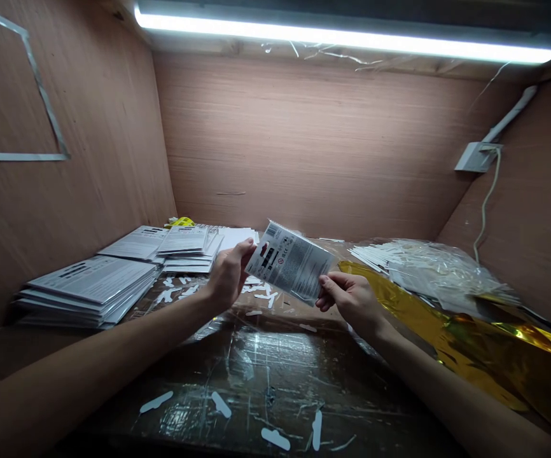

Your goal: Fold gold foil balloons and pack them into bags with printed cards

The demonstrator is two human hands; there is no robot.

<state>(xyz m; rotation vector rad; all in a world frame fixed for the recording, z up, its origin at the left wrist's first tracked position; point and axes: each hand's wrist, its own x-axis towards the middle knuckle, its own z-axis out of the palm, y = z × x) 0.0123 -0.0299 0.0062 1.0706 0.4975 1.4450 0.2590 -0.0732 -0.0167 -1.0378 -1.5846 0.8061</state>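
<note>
Between my two hands, above the table, is a flat printed card package [291, 262] in clear film, tilted down to the right. A barcode and a hang hole show near its upper left end. My left hand [230, 270] is closed on that end, thumb on top. At the lower right corner, my right hand [347, 294] pinches the package between thumb and fingers. Small white die-cut paper scraps [259, 289] lie on the table behind and below the package. My hands cover parts of its left edge and lower right corner.
Stacks of similar packages [91, 280] stand at the left, with a smaller stack [184, 245] behind. Gold foil sheeting [413, 318] and a clear bag of white strips [442, 273] lie at the right. Scraps [275, 439] dot the brown table [237, 369]. Wooden walls enclose three sides.
</note>
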